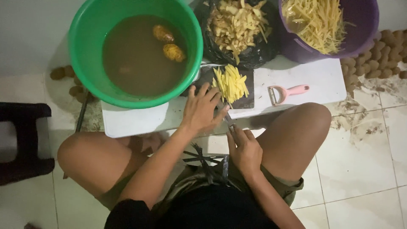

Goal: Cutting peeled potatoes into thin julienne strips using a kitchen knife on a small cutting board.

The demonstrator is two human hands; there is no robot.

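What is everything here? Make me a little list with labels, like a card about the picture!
left hand: flat on the dark cutting board, beside the pile of yellow cut strips
right hand: grips a knife, blade toward the strips
green plastic basin: brown water, two unpeeled tubers floating
black bag: holds peelings
purple bucket: holds yellow strips
pink peeler: lying on the white table

Black top [212, 212], olive shorts [280, 186]

Left hand [202, 111] flat on dark cutting board [243, 101] beside cut yellow strips [231, 82]; right hand [243, 150] grips knife [227, 118].
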